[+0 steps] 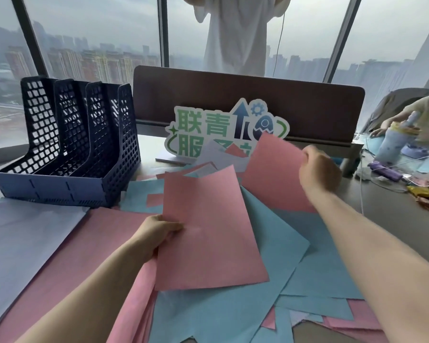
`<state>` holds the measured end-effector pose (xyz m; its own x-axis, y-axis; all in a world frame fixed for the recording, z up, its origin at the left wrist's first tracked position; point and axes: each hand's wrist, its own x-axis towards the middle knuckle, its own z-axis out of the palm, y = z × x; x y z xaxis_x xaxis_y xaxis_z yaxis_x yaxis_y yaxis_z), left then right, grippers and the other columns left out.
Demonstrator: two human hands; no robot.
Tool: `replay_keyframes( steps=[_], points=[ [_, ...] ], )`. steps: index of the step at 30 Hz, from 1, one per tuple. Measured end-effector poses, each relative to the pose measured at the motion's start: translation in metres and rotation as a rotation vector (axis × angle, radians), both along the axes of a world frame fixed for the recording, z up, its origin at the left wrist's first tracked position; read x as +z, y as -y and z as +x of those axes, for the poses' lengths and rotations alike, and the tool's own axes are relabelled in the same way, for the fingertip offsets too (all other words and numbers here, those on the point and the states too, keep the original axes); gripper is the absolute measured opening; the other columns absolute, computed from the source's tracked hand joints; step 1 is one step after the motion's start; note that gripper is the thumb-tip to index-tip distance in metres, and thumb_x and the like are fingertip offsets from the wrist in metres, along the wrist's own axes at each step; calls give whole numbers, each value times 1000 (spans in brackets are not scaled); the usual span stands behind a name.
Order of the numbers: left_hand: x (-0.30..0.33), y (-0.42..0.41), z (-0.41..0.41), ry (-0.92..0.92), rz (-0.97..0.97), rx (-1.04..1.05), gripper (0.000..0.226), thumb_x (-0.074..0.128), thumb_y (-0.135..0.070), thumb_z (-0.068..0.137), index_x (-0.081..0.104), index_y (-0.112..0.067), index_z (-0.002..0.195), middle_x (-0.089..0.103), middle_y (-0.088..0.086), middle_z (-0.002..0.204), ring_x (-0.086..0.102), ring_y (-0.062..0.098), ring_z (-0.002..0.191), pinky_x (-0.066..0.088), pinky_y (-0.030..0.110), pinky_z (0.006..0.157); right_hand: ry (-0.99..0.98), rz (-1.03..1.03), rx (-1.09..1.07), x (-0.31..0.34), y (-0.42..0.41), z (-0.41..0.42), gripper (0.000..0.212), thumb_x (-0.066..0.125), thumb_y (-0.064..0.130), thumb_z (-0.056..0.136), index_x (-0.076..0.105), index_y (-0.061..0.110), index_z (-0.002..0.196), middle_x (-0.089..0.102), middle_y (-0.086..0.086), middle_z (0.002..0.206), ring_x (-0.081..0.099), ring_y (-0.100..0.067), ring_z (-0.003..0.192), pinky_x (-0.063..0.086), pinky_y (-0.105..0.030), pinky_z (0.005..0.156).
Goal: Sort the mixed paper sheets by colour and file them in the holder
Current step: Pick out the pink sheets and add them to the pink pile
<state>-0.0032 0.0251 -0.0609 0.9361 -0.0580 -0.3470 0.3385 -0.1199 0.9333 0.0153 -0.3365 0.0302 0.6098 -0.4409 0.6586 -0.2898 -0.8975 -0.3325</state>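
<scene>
Pink sheets [208,231]: left grip [156,233] pinches edge; right grip [317,169] pinches raised sheet [273,169] edge

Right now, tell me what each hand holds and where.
Left hand grips a pink sheet by its left edge; right hand pinches another pink sheet at its right edge.

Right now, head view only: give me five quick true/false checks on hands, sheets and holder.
1. The left hand holds a pink sheet. True.
2. The right hand holds a blue sheet. False: it grips a second pink sheet.
3. The file holder already has sheets in it. False: its slots look empty.
4. The holder stands left of the mixed pile. True.
5. A white stack lies in front of the holder, a pink stack beside it. True.
</scene>
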Motion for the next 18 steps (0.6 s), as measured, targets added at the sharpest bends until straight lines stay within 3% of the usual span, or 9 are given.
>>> replay_keyframes(
  steps=[3,5,9,13,15,18],
  points=[
    [2,0,-3,0,-12,5,10,73,-4,81,65,-6,86,58,2,49,51,15,38,49,25,46,213,192,-55,36,-8,-11,21,45,10,93,64,14,102,70,-15,99,63,-38,92,35,-34,66],
    [4,0,-6,2,-23,17,9,72,-2,81,68,-3,90,67,8,58,60,19,45,56,31,52,321,317,-77,57,-9,-19,26,42,12,94,66,13,103,70,-15,101,63,-36,95,35,-31,68],
    [7,0,-10,2,-35,41,11,67,0,84,67,-3,94,65,5,52,58,17,39,49,23,42,450,539,-110,79,-8,-32,31,43,9,92,68,10,109,70,-12,110,63,-30,104,35,-23,73],
    [12,0,-13,-11,-73,44,9,62,2,87,66,-2,93,64,7,53,59,19,40,48,22,40,342,756,-34,53,-27,-43,24,52,11,86,70,12,101,71,-11,107,64,-30,102,41,-24,74],
    [12,0,-12,-38,-104,53,9,61,-2,88,68,-4,94,64,7,55,59,21,42,48,23,43,228,864,53,15,-50,-42,10,60,19,76,67,16,82,73,-12,95,67,-31,91,53,-35,76],
    [10,-3,-10,-89,-216,104,19,57,-21,95,66,-5,101,66,11,67,61,27,57,51,31,56,17,1052,181,-39,-86,-44,16,66,21,60,66,10,72,73,-10,80,70,-30,76,59,-48,71]
  ],
)
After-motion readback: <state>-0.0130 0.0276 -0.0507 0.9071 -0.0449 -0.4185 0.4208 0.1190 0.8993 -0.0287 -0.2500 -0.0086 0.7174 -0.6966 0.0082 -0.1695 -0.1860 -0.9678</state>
